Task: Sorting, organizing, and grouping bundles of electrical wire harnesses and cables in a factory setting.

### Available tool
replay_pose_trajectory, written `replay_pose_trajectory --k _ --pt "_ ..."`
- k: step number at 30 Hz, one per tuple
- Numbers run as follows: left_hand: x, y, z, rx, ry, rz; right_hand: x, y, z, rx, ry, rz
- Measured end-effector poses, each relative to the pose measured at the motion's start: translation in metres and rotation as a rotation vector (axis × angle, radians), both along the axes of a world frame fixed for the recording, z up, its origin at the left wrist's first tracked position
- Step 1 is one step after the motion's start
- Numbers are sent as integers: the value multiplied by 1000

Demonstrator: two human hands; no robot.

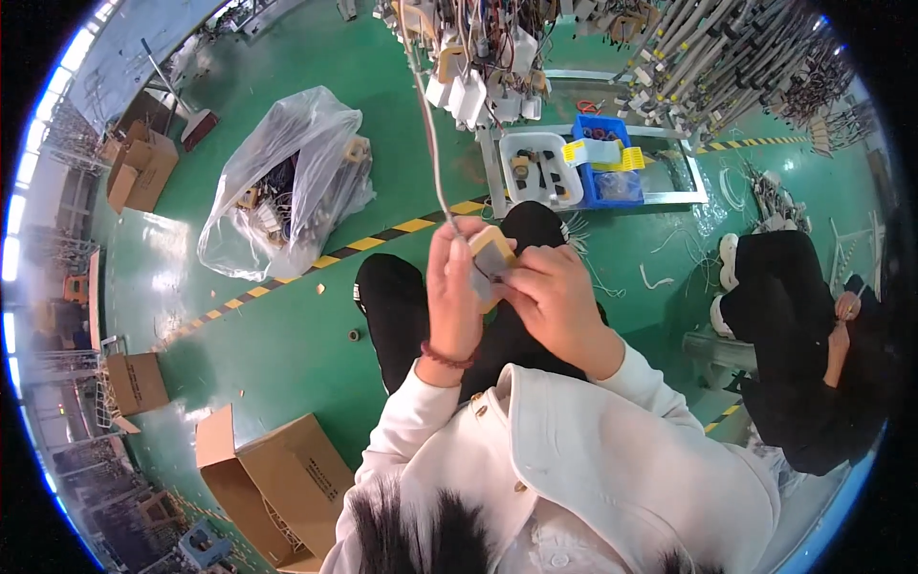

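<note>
Looking down over our lap, we hold a small tan-framed connector block (493,256) between both hands, raised above our knees. To the far left of the grip lie a clear plastic bag (287,172) stuffed with wired parts and, nearer us, an open cardboard box (277,483) on the green floor. Our left hand (452,292) wraps closed around the block's left side and pinches the grey wire (427,134) that runs up from it. Our right hand (553,297) closes on the block's right edge, fingertips pressed to its face. Beyond the grip stands a white tray (535,170) beside a blue bin (602,163). To the right sits another person in black (813,354). We judge the work mid-course: one block in hand, many wired parts unhandled in the bag.
</note>
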State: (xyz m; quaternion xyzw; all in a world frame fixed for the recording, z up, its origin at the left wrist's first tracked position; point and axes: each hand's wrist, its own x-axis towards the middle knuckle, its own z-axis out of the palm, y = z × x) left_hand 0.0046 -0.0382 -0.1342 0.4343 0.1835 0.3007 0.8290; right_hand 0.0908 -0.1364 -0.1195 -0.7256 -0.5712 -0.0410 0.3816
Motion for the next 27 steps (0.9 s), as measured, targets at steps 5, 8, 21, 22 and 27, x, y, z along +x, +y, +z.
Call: replay_pose_trajectory --k 5,8,21,22,27 --pt "3 -8 -20 633 74 134 -12 15 4 -217 -265 -92" --pt "-3 2 -21 768 66 65 -9 15 -5 -112 -222 -21" --pt "-4 -5 -8 627 -19 77 -3 8 -12 69 -206 110" --pt "-5 -4 -4 603 8 54 -3 9 -12 72 -229 117" --pt "-7 -3 -12 560 137 -33 3 11 -13 -32 -101 105"
